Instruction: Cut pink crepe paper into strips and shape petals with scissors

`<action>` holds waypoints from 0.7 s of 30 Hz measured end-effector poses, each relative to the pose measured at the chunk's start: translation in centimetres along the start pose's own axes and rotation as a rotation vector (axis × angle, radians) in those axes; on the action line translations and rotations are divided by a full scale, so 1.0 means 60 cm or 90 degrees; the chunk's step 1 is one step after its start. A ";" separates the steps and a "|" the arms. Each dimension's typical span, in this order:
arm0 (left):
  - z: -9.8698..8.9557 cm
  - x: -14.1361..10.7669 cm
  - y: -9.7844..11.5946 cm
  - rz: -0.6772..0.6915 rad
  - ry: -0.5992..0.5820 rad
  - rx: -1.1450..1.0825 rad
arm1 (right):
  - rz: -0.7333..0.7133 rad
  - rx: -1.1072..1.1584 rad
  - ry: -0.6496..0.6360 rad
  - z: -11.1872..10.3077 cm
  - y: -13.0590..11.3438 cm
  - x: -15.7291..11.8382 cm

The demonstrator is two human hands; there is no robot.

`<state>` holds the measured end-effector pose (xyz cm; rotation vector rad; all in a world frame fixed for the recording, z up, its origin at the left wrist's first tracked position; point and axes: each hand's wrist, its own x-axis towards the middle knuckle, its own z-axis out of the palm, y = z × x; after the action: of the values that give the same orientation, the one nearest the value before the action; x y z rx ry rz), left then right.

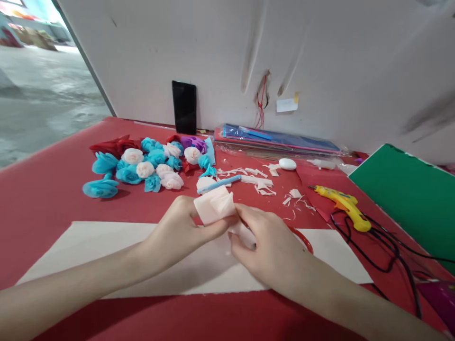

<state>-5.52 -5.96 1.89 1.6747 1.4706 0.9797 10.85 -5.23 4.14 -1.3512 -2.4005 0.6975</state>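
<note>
A piece of white crepe paper (215,204), folded and gathered, is held up between both hands near the middle of the view. My left hand (181,232) pinches it from the left, the thumb across its lower edge. From the right, my right hand (265,239) has its fingers closed on the gathered lower part of the same paper. Beneath the hands lies a long cream paper sheet (124,284). Red-handled scissors (302,239) are partly hidden behind my right hand. Just beyond the held paper rests a light blue stick (223,182).
Blue, white, red and purple paper flowers (152,163) lie at the back left. Paper scraps (261,182) are scattered behind the hands. On the right are a yellow glue gun (344,206) with black cables and a green board (408,199). A black phone (185,108) leans on the wall.
</note>
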 end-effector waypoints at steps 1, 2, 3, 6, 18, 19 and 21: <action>0.000 0.001 -0.001 -0.009 0.009 0.003 | -0.008 -0.016 0.014 0.001 0.002 0.000; 0.000 0.001 -0.002 -0.017 0.017 0.001 | -0.012 -0.032 0.030 0.003 0.004 -0.001; 0.000 0.002 -0.002 -0.020 0.021 -0.005 | -0.015 -0.046 0.048 0.003 0.007 -0.001; -0.002 0.005 -0.002 -0.039 0.032 -0.023 | -0.036 -0.057 0.098 0.002 0.013 0.001; -0.007 0.015 0.003 -0.165 -0.005 -0.199 | -0.096 0.040 0.121 -0.025 0.007 0.006; -0.007 0.015 0.003 -0.172 -0.011 -0.208 | -0.118 0.064 0.113 -0.028 0.008 0.007; -0.007 0.014 0.001 -0.176 -0.030 -0.222 | -0.181 0.112 0.088 -0.034 0.011 0.011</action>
<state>-5.78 -5.10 2.21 1.2028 1.3651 0.9694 11.96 -3.82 5.50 -0.9330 -2.2964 0.6936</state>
